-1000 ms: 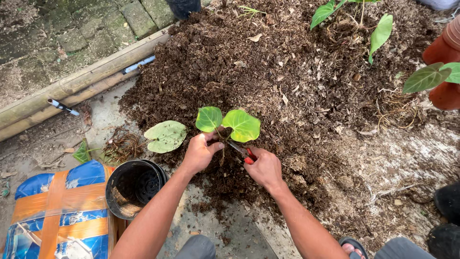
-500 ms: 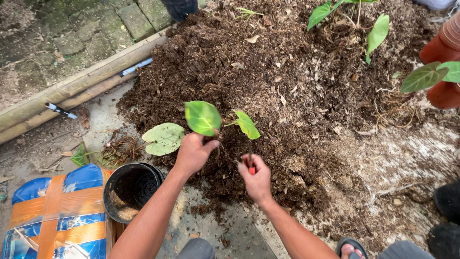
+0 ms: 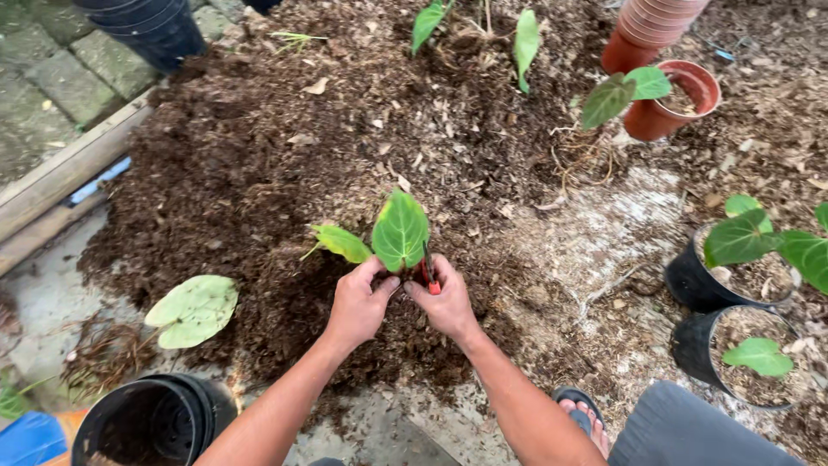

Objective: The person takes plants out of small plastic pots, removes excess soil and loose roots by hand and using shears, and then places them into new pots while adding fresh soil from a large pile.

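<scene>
At the near left edge stands an empty black pot (image 3: 151, 423), with a blue bag (image 3: 30, 436) just beside it in the corner. Just beyond the pot, a detached pale green leaf (image 3: 191, 309) lies flat at the edge of the soil heap (image 3: 259, 173), a broad mound of dark brown potting mix that fills the middle of the view. Along the far left run wooden planks (image 3: 60, 177) and a paved floor. At centre, the left hand (image 3: 358, 304) is closed around the base of a small seedling (image 3: 388, 235), whose two green leaves rise above the fingers; the seedling is at the near slope of the heap, between both hands. The right hand (image 3: 446, 304), touching the left, is curled shut on red-handled snips (image 3: 429, 274), the tool upright against the seedling's stem. Farther right, at the far side, terracotta pots (image 3: 660, 34) stand stacked, with a single terracotta pot (image 3: 681, 103) and a leafy plant beside them. At the right edge, two black pots with plants (image 3: 733, 311) stand near a sandalled foot (image 3: 582, 414).
</scene>
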